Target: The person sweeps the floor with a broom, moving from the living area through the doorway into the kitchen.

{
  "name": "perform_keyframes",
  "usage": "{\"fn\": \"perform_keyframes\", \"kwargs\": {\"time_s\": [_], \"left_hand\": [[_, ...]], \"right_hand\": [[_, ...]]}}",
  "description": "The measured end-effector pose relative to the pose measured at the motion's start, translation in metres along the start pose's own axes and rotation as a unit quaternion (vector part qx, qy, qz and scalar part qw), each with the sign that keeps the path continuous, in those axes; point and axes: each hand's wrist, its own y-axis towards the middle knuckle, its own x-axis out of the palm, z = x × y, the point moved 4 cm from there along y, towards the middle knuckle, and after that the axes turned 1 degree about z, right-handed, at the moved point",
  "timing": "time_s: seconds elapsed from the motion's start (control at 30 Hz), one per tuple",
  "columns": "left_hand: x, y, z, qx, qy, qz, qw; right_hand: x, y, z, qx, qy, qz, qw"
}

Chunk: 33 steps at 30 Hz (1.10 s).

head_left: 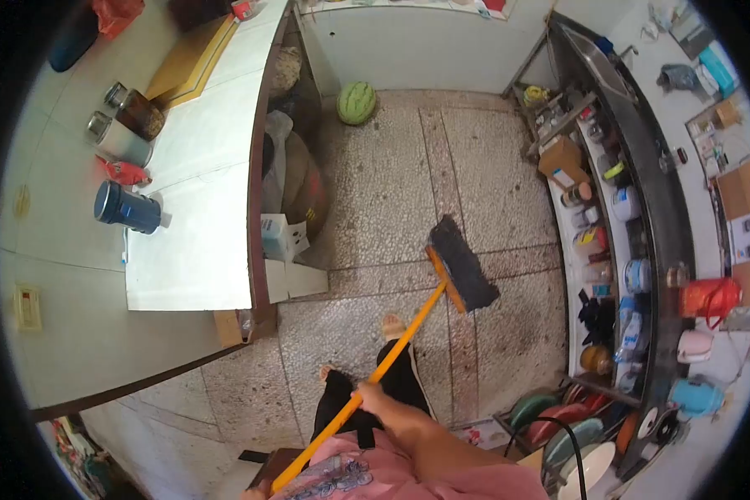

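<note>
A broom (pixel 408 333) with a long orange handle and a wide head of dark bristles slants across the middle of the view. Its bristles (pixel 467 267) rest on the speckled floor ahead of my feet. Partway along the handle, my right hand (pixel 373 398) is closed around it. My left hand (pixel 258 490) is at the handle's near end, at the bottom edge; only a small part of it shows, closed against the handle.
A green melon (pixel 357 102) lies on the floor by the far wall. On the left, a white counter (pixel 200 183) bears jars and a blue container (pixel 127 207). Shelves (pixel 596 242) packed with jars line the right side, with stacked plates and basins (pixel 550 421) near my right.
</note>
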Motion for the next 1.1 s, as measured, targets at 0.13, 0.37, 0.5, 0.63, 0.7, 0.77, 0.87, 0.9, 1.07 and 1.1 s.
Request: {"fn": "perform_keyframes", "kwargs": {"time_s": [0.13, 0.37, 0.5, 0.63, 0.7, 0.77, 0.87, 0.9, 1.07, 1.1], "left_hand": [[0.060, -0.017, -0.006, -0.010, 0.062, 0.032, 0.998], [0.112, 0.009, 0.021, 0.027, 0.163, 0.199, 0.966], [0.078, 0.028, 0.052, 0.101, 0.165, 0.322, 0.927], [0.001, 0.049, 0.117, 0.102, 0.178, 0.377, 0.903], [-0.035, 0.061, 0.154, 0.139, 0.181, 0.440, 0.868], [-0.056, 0.077, 0.189, 0.174, 0.199, 0.475, 0.840], [-0.070, 0.095, 0.233, 0.216, 0.254, 0.434, 0.837], [-0.067, 0.101, 0.241, 0.213, 0.283, 0.421, 0.835], [-0.048, 0.082, 0.220, 0.217, 0.343, 0.400, 0.822], [-0.045, 0.070, 0.207, 0.217, 0.348, 0.395, 0.822]], "right_hand": [[-0.014, -0.055, -0.056, -0.099, -0.178, -0.052, 0.978], [0.002, -0.135, -0.176, 0.014, 0.039, 0.049, 0.998], [0.015, -0.149, -0.231, -0.004, 0.091, -0.016, 0.996], [0.041, -0.181, -0.315, -0.085, 0.140, -0.201, 0.966], [0.053, -0.209, -0.353, -0.140, 0.163, -0.216, 0.952], [0.051, -0.185, -0.381, -0.168, 0.183, -0.166, 0.954], [0.051, -0.184, -0.391, -0.141, 0.191, -0.107, 0.965], [0.052, -0.178, -0.383, -0.140, 0.195, -0.108, 0.965], [0.059, -0.147, -0.293, -0.087, 0.232, -0.054, 0.967], [0.058, -0.137, -0.263, -0.081, 0.235, -0.054, 0.967]]}}
